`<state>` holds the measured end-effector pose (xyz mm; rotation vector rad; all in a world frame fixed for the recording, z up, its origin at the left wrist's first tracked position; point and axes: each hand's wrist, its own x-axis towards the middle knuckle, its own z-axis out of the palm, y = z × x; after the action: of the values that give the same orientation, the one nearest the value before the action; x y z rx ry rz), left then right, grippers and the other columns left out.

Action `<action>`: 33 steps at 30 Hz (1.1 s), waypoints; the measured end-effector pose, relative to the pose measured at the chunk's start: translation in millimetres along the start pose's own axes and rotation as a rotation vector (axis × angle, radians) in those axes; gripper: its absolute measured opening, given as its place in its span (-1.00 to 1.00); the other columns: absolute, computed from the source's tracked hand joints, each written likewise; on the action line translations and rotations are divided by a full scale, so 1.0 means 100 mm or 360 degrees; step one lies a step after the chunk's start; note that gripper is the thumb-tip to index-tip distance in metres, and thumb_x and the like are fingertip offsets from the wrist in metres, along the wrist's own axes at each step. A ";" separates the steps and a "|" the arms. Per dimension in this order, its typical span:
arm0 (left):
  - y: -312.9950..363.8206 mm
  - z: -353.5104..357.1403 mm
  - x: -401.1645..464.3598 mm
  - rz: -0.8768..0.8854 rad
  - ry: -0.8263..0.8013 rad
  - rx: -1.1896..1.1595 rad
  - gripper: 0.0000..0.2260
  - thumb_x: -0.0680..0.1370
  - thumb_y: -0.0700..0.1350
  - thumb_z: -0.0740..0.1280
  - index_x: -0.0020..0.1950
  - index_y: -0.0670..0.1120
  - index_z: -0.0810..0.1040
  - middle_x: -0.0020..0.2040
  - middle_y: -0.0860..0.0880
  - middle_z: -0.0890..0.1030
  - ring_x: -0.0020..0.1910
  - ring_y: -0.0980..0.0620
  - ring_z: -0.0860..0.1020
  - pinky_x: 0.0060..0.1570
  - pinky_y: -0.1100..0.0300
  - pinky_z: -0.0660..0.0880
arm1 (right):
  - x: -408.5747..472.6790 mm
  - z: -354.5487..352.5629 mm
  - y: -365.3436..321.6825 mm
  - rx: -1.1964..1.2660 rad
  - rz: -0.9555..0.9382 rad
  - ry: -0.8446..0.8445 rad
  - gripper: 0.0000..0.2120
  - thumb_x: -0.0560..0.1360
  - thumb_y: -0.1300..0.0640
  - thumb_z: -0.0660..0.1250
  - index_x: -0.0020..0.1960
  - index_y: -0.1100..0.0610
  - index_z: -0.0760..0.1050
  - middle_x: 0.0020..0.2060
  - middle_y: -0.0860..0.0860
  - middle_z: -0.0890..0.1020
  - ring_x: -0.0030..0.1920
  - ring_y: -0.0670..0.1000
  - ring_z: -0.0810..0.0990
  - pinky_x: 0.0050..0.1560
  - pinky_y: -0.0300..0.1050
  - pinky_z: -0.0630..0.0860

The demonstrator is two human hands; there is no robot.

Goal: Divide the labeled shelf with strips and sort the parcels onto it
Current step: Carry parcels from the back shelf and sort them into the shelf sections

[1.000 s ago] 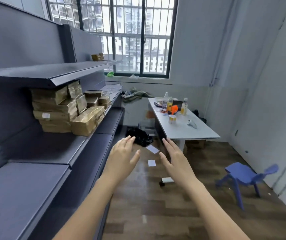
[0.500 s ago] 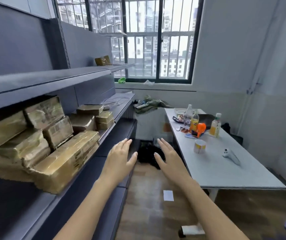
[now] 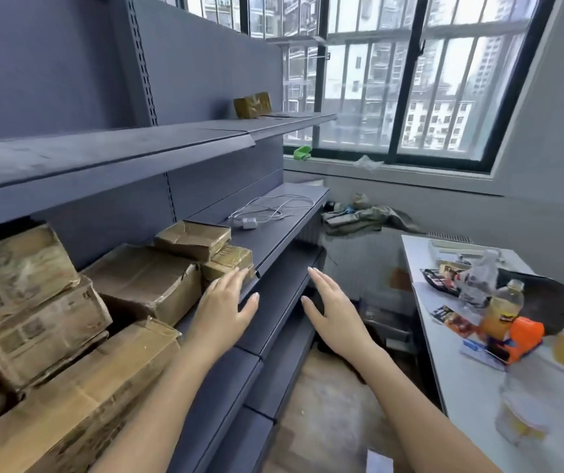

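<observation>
A dark grey metal shelf unit [image 3: 273, 230] runs along the left wall. Several brown taped parcels [image 3: 137, 285] are piled on its middle level, with a small stack [image 3: 202, 244] at the pile's far end. One more parcel [image 3: 252, 104] sits alone on the upper shelf. My left hand [image 3: 226, 305] is stretched out, fingers straight, just in front of the small stack, holding nothing. My right hand [image 3: 331, 305] is raised beside it over the shelf's front edge, fingers spread and empty.
A white cable with a charger [image 3: 266, 209] lies on the far part of the middle shelf. A white table [image 3: 471, 387] at the right holds bottles [image 3: 499, 308], an orange tape dispenser [image 3: 522, 336] and clutter. Clothes lie under the barred window [image 3: 396, 90].
I have walked closer to the shelf and the view has turned towards it. Both open hands have moved forward, the left one now near the small parcel stack.
</observation>
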<state>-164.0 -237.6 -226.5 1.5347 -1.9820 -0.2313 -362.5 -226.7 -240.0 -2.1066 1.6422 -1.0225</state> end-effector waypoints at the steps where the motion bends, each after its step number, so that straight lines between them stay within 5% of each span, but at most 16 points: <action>1: -0.07 0.08 0.21 -0.0017 0.0025 0.0005 -0.54 0.58 -0.05 0.23 0.46 -0.15 0.28 0.45 -0.09 0.32 0.44 -0.02 0.24 0.40 0.18 0.10 | 0.22 0.07 0.10 0.0003 -0.0029 -0.0014 -0.48 0.60 0.06 0.18 0.51 0.09 0.12 0.49 -0.02 0.20 0.49 -0.08 0.13 0.36 -0.37 0.03; 10: -0.58 0.29 1.64 -0.0301 0.0107 0.0089 -0.52 0.59 -0.02 0.21 0.49 -0.09 0.21 0.49 -0.06 0.24 0.47 0.01 0.18 0.43 0.17 0.08 | 2.10 0.55 0.54 0.0136 -0.0283 -0.0343 -0.40 0.57 0.03 0.24 0.53 0.01 0.06 0.50 -0.08 0.14 0.48 -0.07 0.14 0.34 -0.35 0.12; 25: -0.97 0.67 2.20 -0.1278 0.0359 0.0218 -0.44 0.59 0.15 0.15 0.52 0.07 0.02 0.54 0.14 -0.03 0.46 0.06 0.20 0.28 0.10 0.32 | 3.88 1.61 0.76 0.0260 -0.0921 -0.1012 -0.29 0.47 -0.02 0.37 0.51 0.06 0.11 0.49 0.01 0.19 0.48 0.00 0.18 0.37 -0.22 0.18; 29: -1.02 0.79 2.28 -0.1595 0.0266 0.0397 -0.36 0.55 0.26 0.10 0.54 0.06 -0.04 0.56 -0.04 -0.01 0.51 -0.02 0.09 0.41 0.02 0.09 | 4.12 1.79 0.82 0.0329 -0.0852 -0.1332 -0.24 0.46 -0.04 0.38 0.52 0.05 0.06 0.50 0.02 0.18 0.49 0.02 0.13 0.38 -0.15 0.20; 33: -1.07 0.89 2.29 -0.1743 0.0206 0.0458 -0.30 0.53 0.29 0.11 0.54 0.03 -0.08 0.54 -0.09 0.06 0.52 -0.06 0.00 0.45 -0.02 -0.08 | 4.15 1.92 0.85 0.0602 -0.0715 -0.1488 -0.26 0.44 0.05 0.42 0.51 0.03 0.13 0.44 0.00 0.28 0.42 0.02 0.28 0.28 -0.23 0.28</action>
<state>-158.4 -502.0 -266.9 2.6114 -0.9137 -0.2689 -251.7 -676.2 -280.0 -2.1835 0.5060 -0.2738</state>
